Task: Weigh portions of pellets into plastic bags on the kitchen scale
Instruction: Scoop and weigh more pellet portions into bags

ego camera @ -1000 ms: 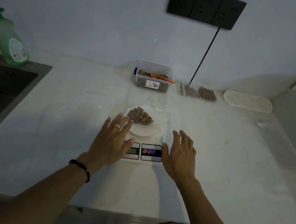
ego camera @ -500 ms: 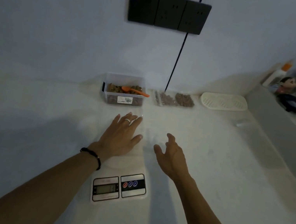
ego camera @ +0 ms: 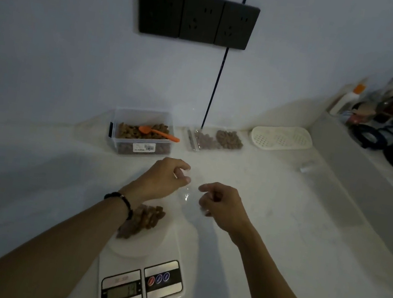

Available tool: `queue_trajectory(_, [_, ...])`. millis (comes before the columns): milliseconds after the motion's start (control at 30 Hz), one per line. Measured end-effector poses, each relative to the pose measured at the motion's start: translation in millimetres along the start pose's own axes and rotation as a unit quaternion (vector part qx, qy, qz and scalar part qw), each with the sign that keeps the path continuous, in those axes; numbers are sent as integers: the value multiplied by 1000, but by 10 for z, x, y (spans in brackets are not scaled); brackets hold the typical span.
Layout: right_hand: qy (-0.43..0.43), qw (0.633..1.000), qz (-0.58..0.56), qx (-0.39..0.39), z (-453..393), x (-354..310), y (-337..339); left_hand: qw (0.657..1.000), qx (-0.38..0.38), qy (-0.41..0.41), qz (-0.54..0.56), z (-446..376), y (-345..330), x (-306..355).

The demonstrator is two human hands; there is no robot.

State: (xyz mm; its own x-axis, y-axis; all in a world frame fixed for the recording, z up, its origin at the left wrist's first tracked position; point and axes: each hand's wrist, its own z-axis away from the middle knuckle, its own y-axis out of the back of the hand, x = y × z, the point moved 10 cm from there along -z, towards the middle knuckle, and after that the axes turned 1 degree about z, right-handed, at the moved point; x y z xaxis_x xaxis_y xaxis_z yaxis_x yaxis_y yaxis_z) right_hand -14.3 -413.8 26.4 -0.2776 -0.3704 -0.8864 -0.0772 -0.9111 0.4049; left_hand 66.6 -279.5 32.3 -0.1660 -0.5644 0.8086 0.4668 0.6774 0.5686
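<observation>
The left hand (ego camera: 166, 179) and the right hand (ego camera: 220, 205) hover close together just beyond the far edge of the kitchen scale (ego camera: 141, 276), each with fingers curled in toward the thumb as if pinching. Between them lies the barely visible mouth of a clear plastic bag (ego camera: 188, 199); whether the fingertips actually grip the film I cannot tell, since it is transparent and the light is dim. The bag's lower part rests on the scale's round platform, where a heap of brown pellets (ego camera: 143, 220) sits, partly hidden by the left forearm.

The portion looks weighed, so the step in hand is probably closing or lifting the bag. The next move calls for a firm grip on both lips of the mouth and an even press along the seal, keeping the pellets low.

Farther off, near the wall, stands a clear tub of pellets (ego camera: 141, 135) with an orange scoop (ego camera: 158, 132) in it, and to its right lies a filled bag (ego camera: 214, 140).
</observation>
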Motion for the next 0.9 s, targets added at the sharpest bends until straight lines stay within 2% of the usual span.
queue_trajectory(233, [7,998,-59,8,-45,-226,264,995,-19,-9,94,-34,174,440])
queue_trajectory(500, [54,998,-25,11,-64,-485,671,991,2,-11,135,-49,145,881])
queue_trajectory(633, [87,996,5,-11,-72,-592,885,994,56,-21,87,-39,80,1140])
queue_trajectory(800, [102,993,-50,-19,-103,-597,1249,979,144,-30,139,-10,37,1398])
queue_trajectory(900, [111,992,-47,-28,-96,-538,1446,975,139,-15,171,-4,-41,1480])
